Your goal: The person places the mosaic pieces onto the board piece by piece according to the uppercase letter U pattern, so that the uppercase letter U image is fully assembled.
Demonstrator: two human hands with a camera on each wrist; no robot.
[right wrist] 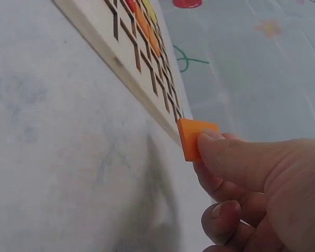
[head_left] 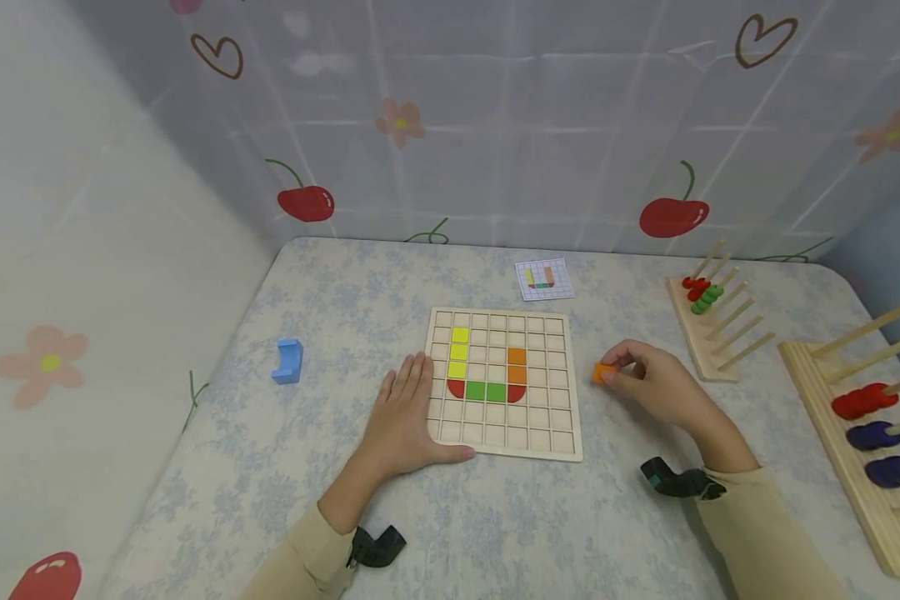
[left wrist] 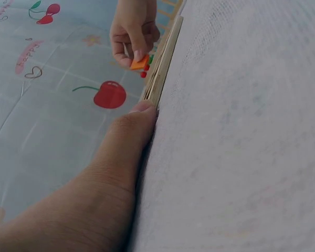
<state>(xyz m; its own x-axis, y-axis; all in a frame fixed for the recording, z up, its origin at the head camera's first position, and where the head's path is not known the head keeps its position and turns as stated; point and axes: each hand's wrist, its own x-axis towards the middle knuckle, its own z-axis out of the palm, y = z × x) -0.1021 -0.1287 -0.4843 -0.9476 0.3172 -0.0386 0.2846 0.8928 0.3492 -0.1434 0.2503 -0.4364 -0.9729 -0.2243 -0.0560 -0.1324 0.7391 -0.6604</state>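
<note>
A square wooden grid board lies mid-table. In its cells sit a column of yellow tiles, two green tiles in a row, red rounded corner tiles at both ends of that row, and two orange tiles above the right corner. My left hand rests along the board's left side, fingers straight, thumb at the front edge. Just right of the board, my right hand pinches another orange tile between thumb and fingers, held above the tabletop.
Behind the board lies a pattern card with a similar coloured shape. A blue C-shaped block stands at the left. On the right are a small peg rack with red and green beads and a larger peg rack with red and purple beads.
</note>
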